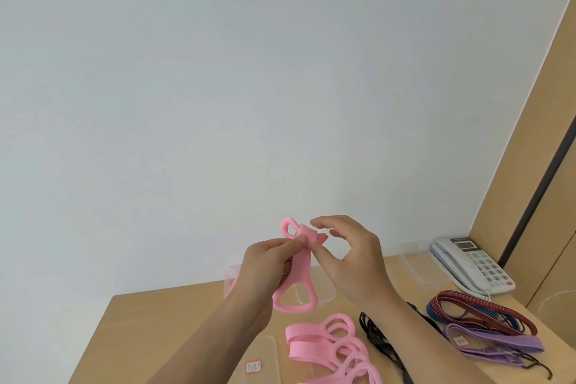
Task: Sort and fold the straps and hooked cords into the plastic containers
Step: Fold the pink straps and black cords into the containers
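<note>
While raised above table (174, 315), pink strap (300, 262) pinched by left hand (268, 265); right hand (355, 259) pinches its folded top.

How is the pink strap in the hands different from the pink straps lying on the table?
The held pink strap is lifted above the table, gripped by the left hand and touched by the right hand; the pink pile rests on the wood, untouched. The held one is single and being folded at its top; the pile is several overlapping straps. Both share the same pink colour and looped ends.
</note>
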`<state>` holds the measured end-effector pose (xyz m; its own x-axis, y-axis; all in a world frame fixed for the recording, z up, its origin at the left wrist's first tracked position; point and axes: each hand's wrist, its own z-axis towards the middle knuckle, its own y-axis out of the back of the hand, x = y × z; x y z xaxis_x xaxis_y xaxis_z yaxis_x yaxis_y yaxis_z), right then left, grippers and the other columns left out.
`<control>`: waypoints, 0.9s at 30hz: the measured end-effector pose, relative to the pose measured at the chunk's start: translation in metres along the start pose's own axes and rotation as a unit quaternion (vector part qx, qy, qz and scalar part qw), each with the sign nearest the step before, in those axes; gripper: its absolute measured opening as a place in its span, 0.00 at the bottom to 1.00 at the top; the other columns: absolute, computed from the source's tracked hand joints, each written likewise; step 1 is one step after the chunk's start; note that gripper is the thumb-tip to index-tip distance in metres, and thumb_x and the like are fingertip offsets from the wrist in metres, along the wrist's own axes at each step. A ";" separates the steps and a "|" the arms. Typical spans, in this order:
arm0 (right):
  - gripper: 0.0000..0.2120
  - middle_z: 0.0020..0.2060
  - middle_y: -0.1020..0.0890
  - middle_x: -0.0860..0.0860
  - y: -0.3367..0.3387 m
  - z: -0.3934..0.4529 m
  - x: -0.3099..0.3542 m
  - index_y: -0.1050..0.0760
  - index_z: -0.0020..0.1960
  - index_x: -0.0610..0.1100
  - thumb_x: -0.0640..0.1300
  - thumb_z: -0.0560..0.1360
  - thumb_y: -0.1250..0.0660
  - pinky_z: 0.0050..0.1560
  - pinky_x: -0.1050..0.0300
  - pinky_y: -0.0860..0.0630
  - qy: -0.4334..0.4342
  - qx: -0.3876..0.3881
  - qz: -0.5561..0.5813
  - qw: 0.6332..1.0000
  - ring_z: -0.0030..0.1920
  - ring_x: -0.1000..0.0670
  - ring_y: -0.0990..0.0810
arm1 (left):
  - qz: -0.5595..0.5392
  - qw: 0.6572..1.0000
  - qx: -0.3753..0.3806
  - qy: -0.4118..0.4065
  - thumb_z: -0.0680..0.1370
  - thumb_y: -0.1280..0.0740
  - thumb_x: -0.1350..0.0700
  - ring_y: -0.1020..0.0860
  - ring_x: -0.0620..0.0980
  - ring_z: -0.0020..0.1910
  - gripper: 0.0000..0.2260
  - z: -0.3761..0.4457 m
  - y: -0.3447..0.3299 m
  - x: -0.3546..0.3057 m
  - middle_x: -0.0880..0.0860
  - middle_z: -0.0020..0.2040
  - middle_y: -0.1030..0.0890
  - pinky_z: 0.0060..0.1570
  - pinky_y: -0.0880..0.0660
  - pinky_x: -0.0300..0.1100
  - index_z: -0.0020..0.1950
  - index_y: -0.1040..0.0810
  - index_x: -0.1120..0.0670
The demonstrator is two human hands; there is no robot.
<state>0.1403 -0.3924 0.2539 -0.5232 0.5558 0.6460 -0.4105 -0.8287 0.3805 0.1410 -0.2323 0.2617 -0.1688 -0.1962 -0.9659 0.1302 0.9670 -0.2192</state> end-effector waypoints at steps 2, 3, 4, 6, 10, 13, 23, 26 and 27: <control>0.09 0.51 0.17 0.63 0.002 0.003 -0.001 0.17 0.56 0.52 0.45 0.76 0.26 0.57 0.57 0.22 -0.064 0.047 0.029 0.996 0.55 0.58 0.19 | 0.009 1.000 0.011 -0.005 0.78 0.27 0.53 0.20 0.54 0.43 0.10 -0.001 0.001 -0.001 0.64 0.49 0.14 0.49 0.24 0.49 0.49 0.12 0.59; 0.08 0.51 0.17 0.63 0.003 0.005 -0.002 0.17 0.56 0.52 0.46 0.77 0.27 0.57 0.55 0.22 -0.088 0.072 0.040 0.993 0.54 0.57 0.19 | 0.014 1.000 0.021 -0.008 0.78 0.27 0.53 0.19 0.54 0.44 0.09 -0.002 0.001 -0.002 0.64 0.52 0.14 0.50 0.23 0.49 0.50 0.12 0.58; 0.08 0.50 0.17 0.63 0.004 0.007 -0.003 0.17 0.56 0.53 0.46 0.78 0.28 0.57 0.54 0.22 -0.099 0.094 0.044 0.990 0.54 0.57 0.19 | 0.022 0.999 0.032 -0.010 0.79 0.28 0.54 0.18 0.54 0.46 0.08 -0.003 0.002 -0.003 0.63 0.53 0.14 0.52 0.22 0.49 0.51 0.12 0.56; 0.08 0.48 0.17 0.62 0.005 0.008 -0.003 0.17 0.55 0.53 0.45 0.77 0.29 0.55 0.53 0.21 -0.106 0.125 0.050 0.985 0.52 0.55 0.20 | 0.041 0.998 0.055 -0.016 0.79 0.29 0.56 0.17 0.53 0.48 0.07 -0.003 0.003 -0.003 0.59 0.53 0.13 0.53 0.22 0.48 0.53 0.12 0.54; 0.07 0.45 0.17 0.59 0.010 0.009 -0.005 0.17 0.52 0.52 0.43 0.76 0.27 0.53 0.54 0.19 -0.097 0.136 0.038 0.985 0.49 0.55 0.19 | 0.055 0.997 0.060 -0.020 0.80 0.31 0.61 0.16 0.50 0.50 0.08 -0.002 0.004 -0.001 0.55 0.52 0.13 0.53 0.21 0.47 0.55 0.12 0.53; 0.07 0.43 0.18 0.64 0.011 0.008 -0.006 0.20 0.53 0.51 0.43 0.75 0.27 0.55 0.58 0.21 -0.079 0.158 0.010 0.984 0.46 0.56 0.20 | 0.058 0.996 0.069 -0.027 0.81 0.33 0.63 0.16 0.51 0.50 0.10 -0.003 0.003 0.002 0.55 0.52 0.13 0.54 0.20 0.47 0.56 0.13 0.53; 0.08 0.43 0.18 0.60 0.015 0.004 -0.009 0.21 0.51 0.52 0.42 0.74 0.27 0.52 0.52 0.20 -0.072 0.131 -0.012 0.989 0.46 0.54 0.19 | 0.130 0.991 0.024 0.008 0.80 0.30 0.53 0.24 0.50 0.33 0.10 -0.002 -0.001 0.006 0.57 0.37 0.16 0.32 0.27 0.41 0.46 0.12 0.57; 0.09 0.44 0.18 0.59 0.015 0.002 -0.009 0.21 0.51 0.51 0.41 0.74 0.26 0.50 0.52 0.20 -0.059 0.110 -0.019 0.992 0.46 0.54 0.19 | 0.127 0.991 0.023 0.020 0.80 0.30 0.53 0.25 0.52 0.35 0.12 -0.002 -0.001 0.007 0.57 0.35 0.18 0.33 0.30 0.42 0.43 0.12 0.58; 0.09 0.45 0.18 0.59 0.015 0.001 -0.009 0.21 0.51 0.50 0.40 0.74 0.26 0.50 0.52 0.20 -0.053 0.102 -0.018 0.993 0.46 0.54 0.19 | 0.123 0.992 0.021 0.020 0.80 0.29 0.53 0.24 0.51 0.35 0.11 -0.002 -0.001 0.007 0.56 0.36 0.18 0.33 0.30 0.42 0.43 0.12 0.58</control>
<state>0.1393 -0.4098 0.2547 -0.4245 0.5845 0.6915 -0.2623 -0.8104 0.5239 0.1380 -0.2348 0.2556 -0.1664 0.0516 -0.9847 0.2121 0.9771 0.0154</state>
